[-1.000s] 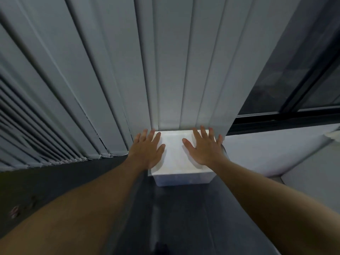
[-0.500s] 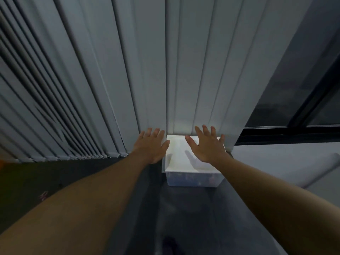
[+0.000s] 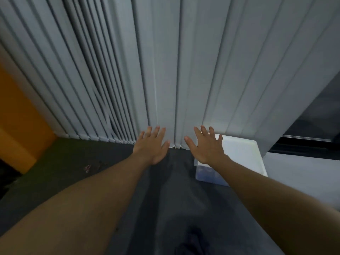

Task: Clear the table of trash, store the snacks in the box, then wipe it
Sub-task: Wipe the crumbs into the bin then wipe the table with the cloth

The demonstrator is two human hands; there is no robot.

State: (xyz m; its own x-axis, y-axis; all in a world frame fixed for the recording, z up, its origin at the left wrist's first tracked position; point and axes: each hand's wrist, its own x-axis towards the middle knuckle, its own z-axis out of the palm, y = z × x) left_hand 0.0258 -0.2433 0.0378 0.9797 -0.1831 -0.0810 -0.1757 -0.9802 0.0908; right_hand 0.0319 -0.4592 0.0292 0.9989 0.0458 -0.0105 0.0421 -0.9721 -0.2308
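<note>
Nearest, dark floor (image 3: 55, 173) with one small pinkish scrap (image 3: 88, 168) lying on it, left of centre; what it is cannot be told.

Left hand (image 3: 152, 146): outstretched, fingers straight and spread apart, holding nothing, over the floor at the foot of the blinds (image 3: 165, 70).

Right hand (image 3: 207, 148): same posture, fingers apart, empty. It overlaps the near left corner of the box (image 3: 242, 155); contact or not cannot be told.

Box: on the floor, right of both hands, white lid on, far edge tucked under the hanging slats. Judgement: parked against the window wall to keep it out of the way, so the snack-storing step looks finished.

Table not in view; wiping presumably remains.

Far left, an orange panel (image 3: 16, 116); far right, dark window glass (image 3: 316, 122).
</note>
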